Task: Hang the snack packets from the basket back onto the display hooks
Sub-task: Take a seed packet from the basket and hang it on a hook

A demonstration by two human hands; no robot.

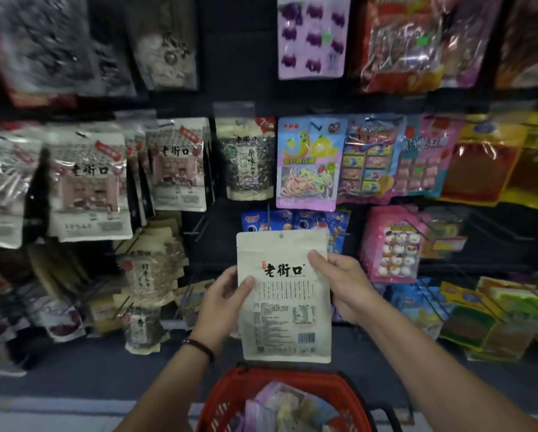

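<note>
Head view: a cream snack packet (pixel 285 294) is held upright, back panel toward the camera, directly above the red basket (pixel 230 397) (more packets lie inside). Its left edge is pinched by the left hand (pixel 221 294), thumb on the printed face; its right edge is gripped by the right hand (pixel 344 283), thumb across the front. The hang hole at its top edge is left uncovered. Beyond the packet, bare black hooks (pixel 196 227) are seen up and to the left, with dark open space around them.
</note>
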